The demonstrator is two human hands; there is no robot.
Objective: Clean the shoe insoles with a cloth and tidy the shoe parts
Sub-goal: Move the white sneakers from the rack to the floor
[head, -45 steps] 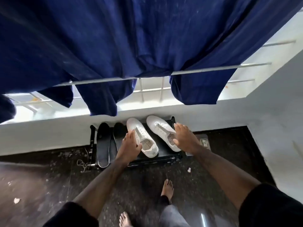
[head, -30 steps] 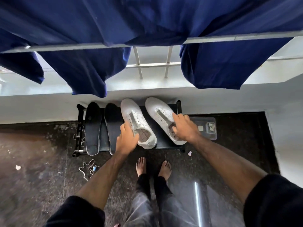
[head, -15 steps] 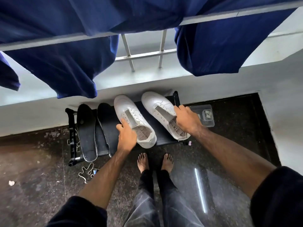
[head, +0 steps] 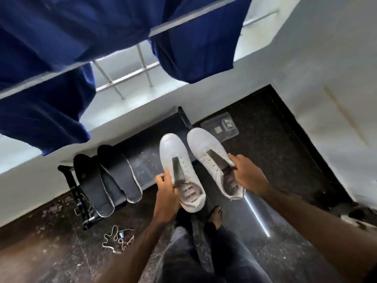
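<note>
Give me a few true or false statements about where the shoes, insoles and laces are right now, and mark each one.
1. Each hand holds one white shoe: left hand the left shoe, right hand the right shoe. True.
2. The insoles are inside the shoes. False: two black insoles lie on the black rack.
3. The laces lie on the floor. True.
4. The shoes are laced. False: the eyelets are empty.

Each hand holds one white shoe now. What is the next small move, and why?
Probably carry both shoes aside and set them down together. The left hand grips the left shoe by its tongue, the right hand grips the right shoe. The insoles lie on the black rack, uncleaned as far as visible.
</note>
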